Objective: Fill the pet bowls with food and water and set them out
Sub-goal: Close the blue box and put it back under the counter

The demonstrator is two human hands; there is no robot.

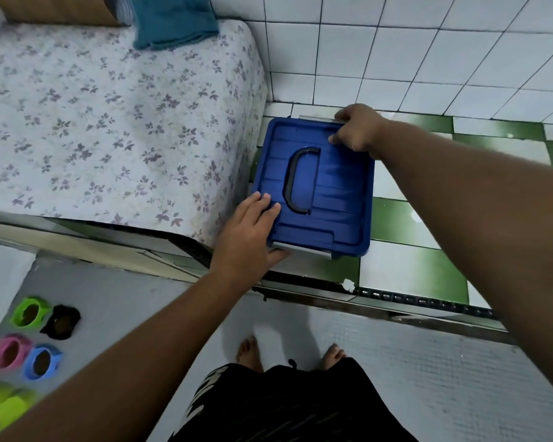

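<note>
A: What are the hands doing?

B: Both are on the blue lid (332,199) of a box. The left hand (249,231) takes the near left corner, with its fingers straight and slightly spread on top and its thumb tucked against the near edge, beside the near grey clip (304,250). The right hand (356,129) grips the far right corner. Its fingers curl over the far edge at the end of the far grey clip (316,119) and its thumb presses on the lid's top.

A: And the lid itself?

B: It lies flat, and a dark handle (296,180) lies folded down in its middle. I can hardly see the box under it. It stands on a green and white tiled floor (412,269), just beside the corner of a bed (93,122) with a flowered sheet. A folded teal cloth (173,20) lies at the bed's far end.

A: Where are the pet bowls?

B: They are well apart from the box, on the grey mat (396,378) at the lower left. A green bowl (29,312) and a black bowl (61,322) touch each other. Nearer the person, a pink bowl (11,351) and a blue bowl (42,362) sit side by side. All four hold something brown. Nearer still are yellow-green things (0,406), too blurred to tell what they are.

A: Anything else?

B: A dark door track (396,298) runs between the mat and the tiles. The person's bare feet (249,352) stand on the mat, with black shorts (284,406) showing above them.
</note>
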